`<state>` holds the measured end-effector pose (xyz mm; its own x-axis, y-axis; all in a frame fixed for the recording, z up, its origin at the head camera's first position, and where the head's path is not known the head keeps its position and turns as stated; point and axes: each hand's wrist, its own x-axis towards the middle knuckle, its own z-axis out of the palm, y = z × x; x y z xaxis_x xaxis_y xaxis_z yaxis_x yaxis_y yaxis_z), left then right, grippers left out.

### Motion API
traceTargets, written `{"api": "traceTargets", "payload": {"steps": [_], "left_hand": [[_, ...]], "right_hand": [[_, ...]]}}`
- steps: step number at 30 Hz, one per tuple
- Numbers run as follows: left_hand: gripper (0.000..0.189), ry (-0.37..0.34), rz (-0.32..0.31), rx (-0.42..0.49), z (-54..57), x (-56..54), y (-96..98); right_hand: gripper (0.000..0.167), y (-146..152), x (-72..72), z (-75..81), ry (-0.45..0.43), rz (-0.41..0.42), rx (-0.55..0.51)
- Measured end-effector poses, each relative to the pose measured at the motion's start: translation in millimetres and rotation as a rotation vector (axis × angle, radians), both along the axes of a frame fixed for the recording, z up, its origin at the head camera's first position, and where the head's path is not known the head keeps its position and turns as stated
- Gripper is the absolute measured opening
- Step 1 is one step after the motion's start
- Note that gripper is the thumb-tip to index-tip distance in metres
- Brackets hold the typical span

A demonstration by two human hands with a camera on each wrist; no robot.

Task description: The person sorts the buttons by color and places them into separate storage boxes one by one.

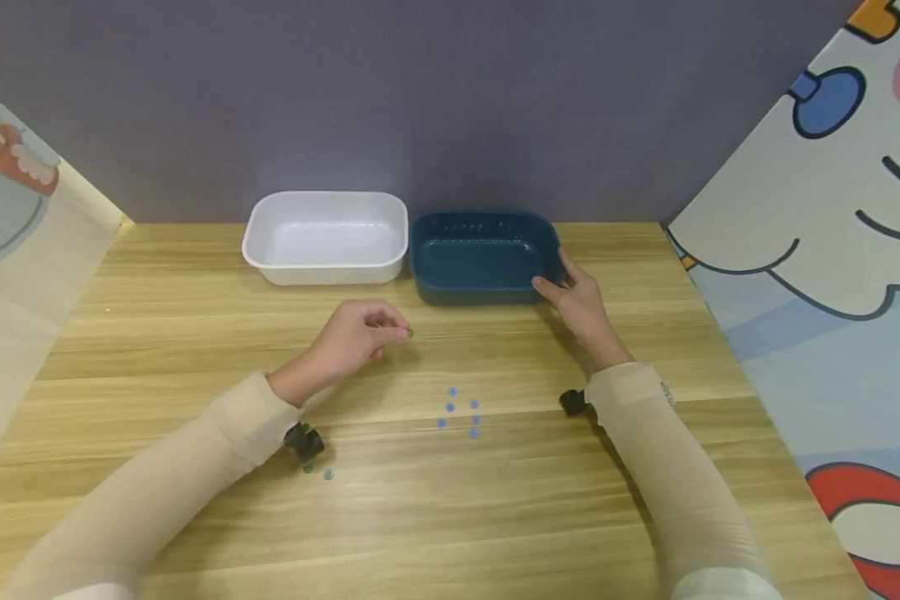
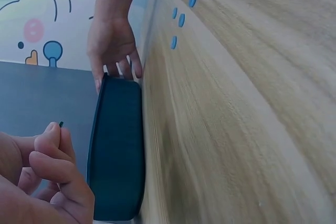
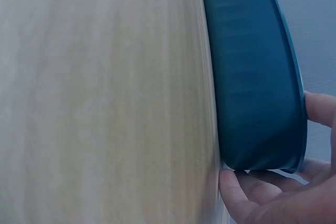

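Note:
My left hand [image 1: 356, 337] pinches a small green disc [image 1: 410, 332] between thumb and fingertips, over the wood table in front of the two tubs. In the left wrist view, the disc's dark edge [image 2: 61, 124] pokes out past the fingertips. The right hand [image 1: 581, 308] holds the dark teal tub [image 1: 487, 296] at its right end. Its thumb lies at the rim and its fingers sit against the end wall, as the right wrist view shows. Several blue discs [image 1: 474, 405] lie loosely grouped between the forearms. Green discs [image 1: 328, 474] lie by the left wrist, partly hidden by its camera.
A white tub [image 1: 326, 273] stands immediately left of the teal one. Both are close to the grey back wall [image 1: 450, 108]. A printed cartoon panel [image 1: 810, 275] borders the table's right side, and another panel [image 1: 15, 233] borders the left.

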<state>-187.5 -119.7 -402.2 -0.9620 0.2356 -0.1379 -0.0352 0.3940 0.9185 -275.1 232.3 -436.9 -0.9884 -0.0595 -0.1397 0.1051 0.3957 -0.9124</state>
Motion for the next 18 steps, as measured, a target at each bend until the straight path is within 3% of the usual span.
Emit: {"api": "traceTargets", "payload": {"steps": [18], "left_hand": [[0.008,0.002,0.046,0.021,0.8,-21.1,12.2]], "right_hand": [[0.085,-1,-2.1,-1.9,0.002,-0.01,-0.003]]}}
